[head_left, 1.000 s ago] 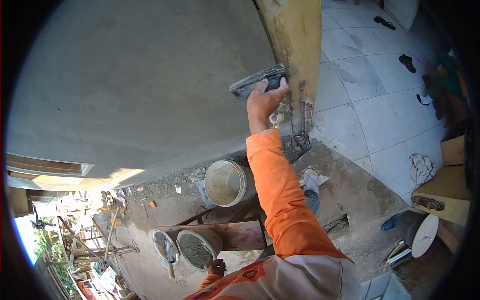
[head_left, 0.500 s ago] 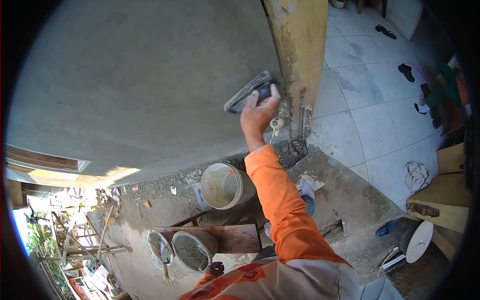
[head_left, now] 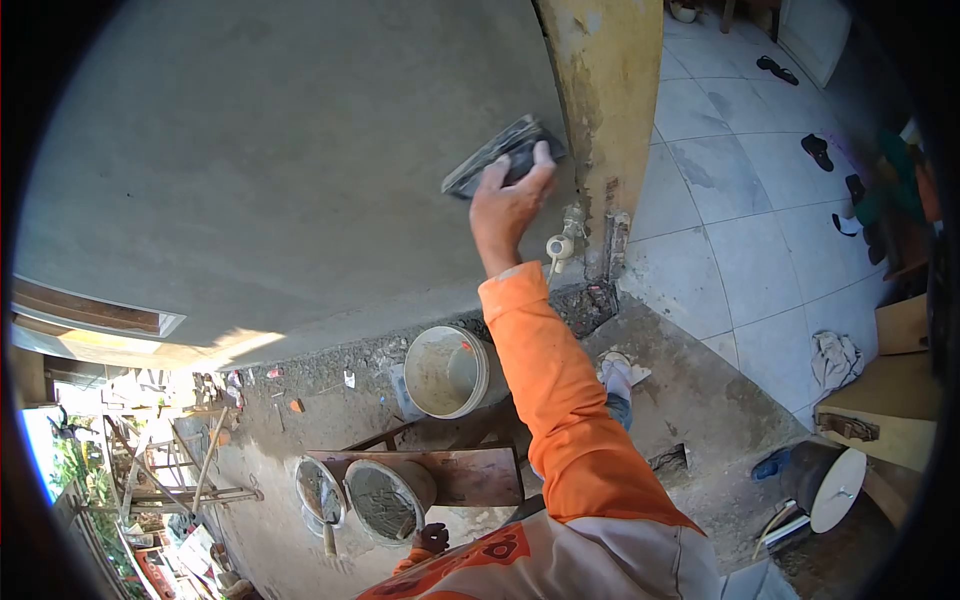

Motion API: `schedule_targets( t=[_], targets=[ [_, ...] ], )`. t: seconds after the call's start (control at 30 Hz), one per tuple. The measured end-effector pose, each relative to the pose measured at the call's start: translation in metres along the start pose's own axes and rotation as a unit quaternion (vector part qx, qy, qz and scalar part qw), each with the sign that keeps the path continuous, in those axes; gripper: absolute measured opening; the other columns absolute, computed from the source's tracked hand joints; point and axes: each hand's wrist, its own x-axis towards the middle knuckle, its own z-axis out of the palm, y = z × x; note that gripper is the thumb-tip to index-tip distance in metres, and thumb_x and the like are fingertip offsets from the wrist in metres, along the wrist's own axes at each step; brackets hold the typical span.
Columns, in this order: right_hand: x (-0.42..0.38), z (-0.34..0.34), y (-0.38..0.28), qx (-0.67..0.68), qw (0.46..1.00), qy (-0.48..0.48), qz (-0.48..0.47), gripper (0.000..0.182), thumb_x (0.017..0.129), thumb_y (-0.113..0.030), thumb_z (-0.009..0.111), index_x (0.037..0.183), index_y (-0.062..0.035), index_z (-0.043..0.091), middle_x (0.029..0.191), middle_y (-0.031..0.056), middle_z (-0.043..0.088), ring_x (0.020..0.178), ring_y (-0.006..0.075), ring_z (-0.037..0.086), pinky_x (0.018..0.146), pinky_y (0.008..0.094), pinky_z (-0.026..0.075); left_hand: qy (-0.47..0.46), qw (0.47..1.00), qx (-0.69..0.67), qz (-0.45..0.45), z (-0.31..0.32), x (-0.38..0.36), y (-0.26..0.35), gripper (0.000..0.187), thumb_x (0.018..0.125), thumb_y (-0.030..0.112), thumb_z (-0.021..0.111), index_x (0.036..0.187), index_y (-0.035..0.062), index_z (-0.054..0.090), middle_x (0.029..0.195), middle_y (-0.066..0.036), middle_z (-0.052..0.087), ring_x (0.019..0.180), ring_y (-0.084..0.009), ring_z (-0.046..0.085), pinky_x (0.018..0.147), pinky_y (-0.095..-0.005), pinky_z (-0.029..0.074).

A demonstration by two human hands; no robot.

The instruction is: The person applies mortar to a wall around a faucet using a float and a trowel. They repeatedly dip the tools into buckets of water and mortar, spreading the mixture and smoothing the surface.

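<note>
My right hand [head_left: 515,185], at the end of an orange sleeve, is closed on the dark grip of a flat plastering float [head_left: 500,155]. The float lies tilted against the grey plastered wall [head_left: 300,150], near its edge by the yellow pillar [head_left: 605,100]. My left hand [head_left: 432,538] is low in the view beside a bucket of grey mortar [head_left: 385,500]; it is small and dark, and whether its fingers hold anything is unclear. A second mortar container [head_left: 320,492] with a tool in it stands to the left of that bucket.
A pale bucket [head_left: 445,372] stands below the wall, near a wooden plank [head_left: 480,477]. A tap [head_left: 560,246] juts out by the pillar. White floor tiles [head_left: 710,260] with sandals lie at right, and a round-topped drum [head_left: 838,490] at lower right. Wooden frames [head_left: 160,460] stand at left.
My right hand and the float have shifted slightly up and left along the wall. My left hand stays beside the mortar bucket. The view has moved a little.
</note>
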Motion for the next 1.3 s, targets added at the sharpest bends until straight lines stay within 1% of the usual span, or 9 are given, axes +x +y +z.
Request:
schedule_targets(
  t=[0.4, 0.67, 0.77, 0.9, 1.0, 1.1, 1.13, 1.2, 1.3],
  targets=[
    [-0.048, -0.017, 0.013, -0.022, 0.989, -0.132, -0.062, 0.046, 0.089, -0.007, 0.05, 0.132, 0.001, 0.035, 0.119, 0.0247, 0.05, 0.105, 0.0323, 0.053, 0.091, 0.0403, 0.043, -0.054, 0.991, 0.118, 0.022, 0.027, 0.02, -0.107, 0.034, 0.081, 0.036, 0.068, 0.104, 0.0107, 0.066, 0.082, -0.01, 0.069, 0.072, -0.02, 0.068, 0.068, -0.0356, 0.055],
    [0.017, -0.024, 0.048, 0.177, 0.905, 0.155, 0.355, 0.052, 0.09, 0.001, 0.04, 0.139, 0.0006, 0.021, 0.125, 0.0196, 0.046, 0.11, 0.0257, 0.052, 0.094, 0.0328, 0.042, -0.071, 0.988, 0.06, -0.122, -0.014, 0.004, 0.084, 0.035, 0.083, 0.036, 0.065, 0.108, 0.0113, 0.064, 0.083, -0.01, 0.069, 0.077, -0.0215, 0.068, 0.069, -0.0358, 0.054],
    [0.028, -0.02, 0.044, 0.186, 0.903, 0.128, 0.365, 0.051, 0.09, 0.002, 0.04, 0.138, 0.0011, 0.021, 0.128, 0.0201, 0.043, 0.111, 0.0261, 0.051, 0.095, 0.0338, 0.042, -0.068, 0.989, 0.129, 0.039, 0.021, 0.022, -0.077, 0.036, 0.082, 0.037, 0.067, 0.107, 0.0116, 0.065, 0.084, -0.009, 0.069, 0.078, -0.0206, 0.068, 0.069, -0.0346, 0.054],
    [0.028, 0.004, -0.036, 0.217, 0.959, 0.07, 0.168, 0.047, 0.089, 0.0, 0.044, 0.134, 0.0013, 0.029, 0.119, 0.0184, 0.048, 0.104, 0.0257, 0.055, 0.092, 0.0354, 0.044, 0.007, 0.919, 0.194, 0.342, 0.018, 0.037, -0.125, 0.037, 0.08, 0.038, 0.07, 0.103, 0.0103, 0.067, 0.086, -0.009, 0.069, 0.078, -0.0208, 0.068, 0.07, -0.035, 0.054],
    [0.015, 0.01, -0.09, 0.153, 0.987, -0.041, -0.01, 0.046, 0.088, -0.002, 0.048, 0.131, 0.003, 0.035, 0.114, 0.0171, 0.051, 0.098, 0.0213, 0.056, 0.087, 0.034, 0.045, -0.069, 0.984, 0.116, 0.113, 0.012, 0.039, -0.121, 0.038, 0.079, 0.039, 0.071, 0.103, 0.0099, 0.068, 0.087, -0.01, 0.069, 0.078, -0.0213, 0.068, 0.071, -0.0354, 0.054],
    [-0.005, -0.012, -0.092, 0.218, 0.963, -0.133, -0.09, 0.047, 0.088, -0.002, 0.049, 0.132, 0.0043, 0.035, 0.114, 0.0159, 0.051, 0.099, 0.0193, 0.055, 0.088, 0.0331, 0.045, 0.022, 0.92, 0.189, 0.342, 0.021, 0.048, -0.142, 0.036, 0.08, 0.037, 0.069, 0.104, 0.0102, 0.067, 0.088, -0.012, 0.069, 0.08, -0.0211, 0.068, 0.071, -0.0355, 0.054],
    [-0.01, -0.02, -0.083, 0.279, 0.937, -0.171, -0.119, 0.047, 0.088, -0.002, 0.048, 0.132, 0.0048, 0.033, 0.115, 0.015, 0.051, 0.101, 0.0188, 0.054, 0.089, 0.0326, 0.045, -0.018, 0.966, 0.137, 0.219, 0.023, 0.048, -0.135, 0.036, 0.08, 0.036, 0.069, 0.105, 0.0105, 0.067, 0.087, -0.012, 0.069, 0.08, -0.0212, 0.068, 0.071, -0.0356, 0.054],
    [-0.009, -0.055, -0.057, 0.366, 0.914, -0.176, 0.017, 0.048, 0.089, 0.003, 0.043, 0.135, 0.0018, 0.032, 0.12, 0.0127, 0.05, 0.109, 0.0182, 0.051, 0.095, 0.0322, 0.042, -0.046, 0.997, 0.033, -0.052, 0.006, 0.025, -0.015, 0.035, 0.08, 0.035, 0.068, 0.105, 0.0109, 0.066, 0.087, -0.012, 0.069, 0.08, -0.0216, 0.069, 0.071, -0.0358, 0.055],
    [0.005, -0.11, 0.013, 0.51, 0.779, -0.155, 0.331, 0.042, 0.09, -0.005, 0.042, 0.132, -0.0061, 0.04, 0.122, 0.0097, 0.053, 0.111, 0.0214, 0.053, 0.097, 0.0385, 0.044, -0.034, 0.996, 0.086, 0.011, 0.018, 0.024, 0.005, 0.034, 0.08, 0.036, 0.068, 0.104, 0.0123, 0.066, 0.08, -0.008, 0.07, 0.073, -0.0226, 0.069, 0.068, -0.036, 0.055]
  ],
)
